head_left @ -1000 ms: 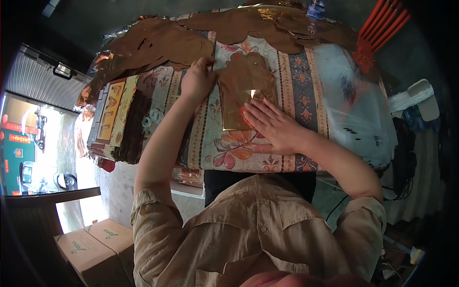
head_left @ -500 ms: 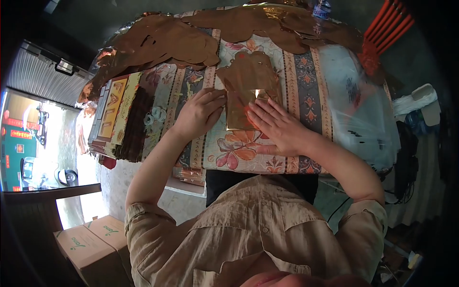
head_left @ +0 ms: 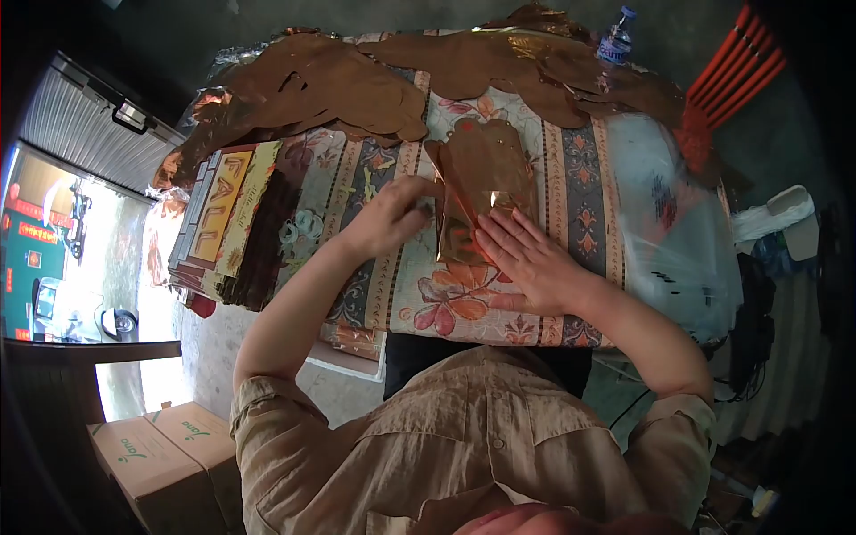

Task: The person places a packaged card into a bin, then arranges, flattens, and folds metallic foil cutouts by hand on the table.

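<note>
We see one copper-coloured foil cutout (head_left: 481,183) lying on the surface (head_left: 571,169), which is covered by a striped, flowered cloth. The foil cutout is longer than it is wide; its long axis runs from the person toward the far edge, with its scalloped end pointing away and its straight end nearest the person.

Two hands are at work on it. Our right hand (head_left: 528,259) lies flat and open, fingers spread, pressing the near right corner of the foil cutout. Our left hand (head_left: 392,217) is at the cutout's left edge, fingers curled in and pinching that edge, which lifts slightly from the cloth. How firm the pinch is we cannot make out, since the fingertips blur together.

Left of the foil cutout sits one stack of printed cards (head_left: 223,223), its top sheet lettered "FALL". Beyond the foil cutout, along the far edge, lies a heap of similar foil sheets (head_left: 357,80); they overlap too much to count. One plastic bottle (head_left: 617,40) stands beyond the cutout to the right, partly hidden by the heap. Right of the cutout lies a clear plastic bag (head_left: 664,214), its contents hard to read through the glare. Two cardboard boxes (head_left: 156,455) sit on the floor, well apart to the cutout's near left, one cut off by the frame.
</note>
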Action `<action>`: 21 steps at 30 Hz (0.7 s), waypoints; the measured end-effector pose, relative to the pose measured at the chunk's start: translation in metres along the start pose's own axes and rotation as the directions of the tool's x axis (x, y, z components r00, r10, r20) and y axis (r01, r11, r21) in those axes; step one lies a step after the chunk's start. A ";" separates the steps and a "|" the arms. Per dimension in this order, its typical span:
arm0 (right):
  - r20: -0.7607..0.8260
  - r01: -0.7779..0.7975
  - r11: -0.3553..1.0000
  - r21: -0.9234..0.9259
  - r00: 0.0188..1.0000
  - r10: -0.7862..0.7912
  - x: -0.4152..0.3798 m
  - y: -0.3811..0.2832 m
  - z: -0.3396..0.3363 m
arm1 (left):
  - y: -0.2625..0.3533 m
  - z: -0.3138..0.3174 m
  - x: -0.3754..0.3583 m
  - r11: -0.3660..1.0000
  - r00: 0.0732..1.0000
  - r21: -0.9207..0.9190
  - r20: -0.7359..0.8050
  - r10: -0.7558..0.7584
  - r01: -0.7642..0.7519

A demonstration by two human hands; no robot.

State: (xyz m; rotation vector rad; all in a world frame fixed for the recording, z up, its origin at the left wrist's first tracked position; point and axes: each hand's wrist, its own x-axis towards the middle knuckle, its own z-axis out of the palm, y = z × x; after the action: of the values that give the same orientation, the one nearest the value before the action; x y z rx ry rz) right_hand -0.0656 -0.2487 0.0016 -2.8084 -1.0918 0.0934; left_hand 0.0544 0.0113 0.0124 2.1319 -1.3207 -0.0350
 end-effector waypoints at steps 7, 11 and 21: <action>-0.008 -0.010 1.000 0.021 1.000 0.010 0.001 0.000 0.000 | 0.026 0.014 0.020 0.768 0.846 -0.431 -0.017 -0.533 0.475; -0.011 0.004 1.000 0.008 1.000 -0.004 0.000 0.001 0.000 | 0.019 0.027 0.014 0.880 0.898 -0.336 -0.168 -0.406 0.335; -0.027 0.003 1.000 -0.009 1.000 -0.003 0.000 0.001 0.003 | 0.024 0.031 0.010 0.901 0.886 -0.303 -0.249 -0.391 0.312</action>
State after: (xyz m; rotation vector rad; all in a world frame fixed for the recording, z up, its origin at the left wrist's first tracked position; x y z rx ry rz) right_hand -0.0652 -0.2495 -0.0012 -2.8077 -1.0929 0.0504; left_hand 0.0299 -0.0188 0.0027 2.0286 -0.6952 -0.0233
